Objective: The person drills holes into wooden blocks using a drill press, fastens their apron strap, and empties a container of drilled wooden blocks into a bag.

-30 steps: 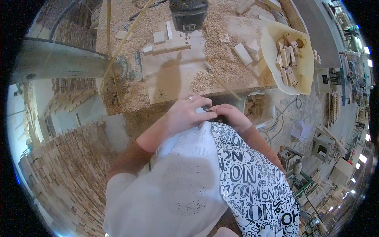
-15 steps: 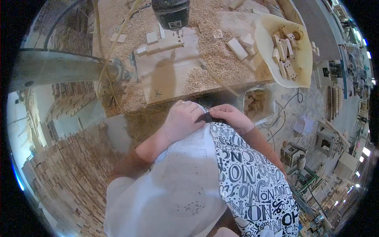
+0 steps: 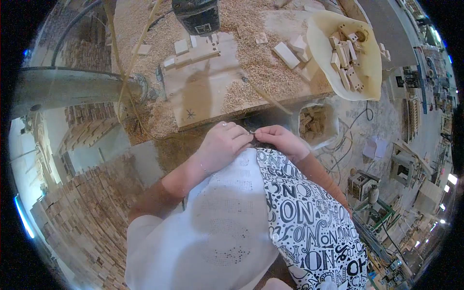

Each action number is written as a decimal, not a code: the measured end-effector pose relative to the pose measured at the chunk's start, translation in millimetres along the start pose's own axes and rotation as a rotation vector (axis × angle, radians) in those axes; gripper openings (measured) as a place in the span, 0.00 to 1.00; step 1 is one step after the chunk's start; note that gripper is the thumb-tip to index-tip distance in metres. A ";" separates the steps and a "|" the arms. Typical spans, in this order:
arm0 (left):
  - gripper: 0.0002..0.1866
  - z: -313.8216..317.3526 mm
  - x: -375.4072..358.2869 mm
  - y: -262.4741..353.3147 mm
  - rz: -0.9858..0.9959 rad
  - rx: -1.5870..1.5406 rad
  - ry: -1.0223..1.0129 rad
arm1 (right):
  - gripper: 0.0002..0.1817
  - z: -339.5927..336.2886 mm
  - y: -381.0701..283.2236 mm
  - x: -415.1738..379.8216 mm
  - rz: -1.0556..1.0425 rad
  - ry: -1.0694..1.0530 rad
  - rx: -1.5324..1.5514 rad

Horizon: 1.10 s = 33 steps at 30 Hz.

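Note:
My left hand (image 3: 224,145) and my right hand (image 3: 282,141) meet at my waist, fingers closed and fingertips nearly touching. Between them is something small and dark, perhaps with a bright edge; I cannot make out what it is. Just below the hands hangs the hem of my shirt (image 3: 232,203), white with small holes on one side and printed with black letters on the other. A ring shows on the left hand. The fingers hide most of what they pinch.
A workbench (image 3: 203,113) strewn with shavings lies ahead, under a dark machine head (image 3: 197,17). Wood blocks (image 3: 195,55) sit beneath it. A cream basin (image 3: 367,82) holds drilled wood pieces. Below stands a bag of wood offcuts (image 3: 333,128); stacked wood (image 3: 92,208) fills the left.
My fingers have drawn closer together, and less of the dark band between them shows. The view has shifted slightly, so the bench things appear a little further left.

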<state>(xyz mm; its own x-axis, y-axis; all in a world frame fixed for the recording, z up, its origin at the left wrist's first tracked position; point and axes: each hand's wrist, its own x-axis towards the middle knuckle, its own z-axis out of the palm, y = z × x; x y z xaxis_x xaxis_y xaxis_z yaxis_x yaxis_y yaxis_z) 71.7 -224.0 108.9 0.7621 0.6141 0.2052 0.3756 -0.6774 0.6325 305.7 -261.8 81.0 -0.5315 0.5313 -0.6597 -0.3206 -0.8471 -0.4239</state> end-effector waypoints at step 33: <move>0.14 -35.9 35.6 -6.0 -0.804 -0.751 -0.430 | 0.09 5.7 -7.3 -8.4 -0.331 0.214 -0.556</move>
<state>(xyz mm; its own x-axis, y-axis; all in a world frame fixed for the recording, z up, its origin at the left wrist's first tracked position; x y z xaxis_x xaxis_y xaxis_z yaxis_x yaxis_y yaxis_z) 77.7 -183.5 139.2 0.6169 0.4716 -0.6301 0.5333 0.3383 0.7753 308.0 -260.2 93.3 -0.2892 0.8008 -0.5245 0.0417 -0.5369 -0.8426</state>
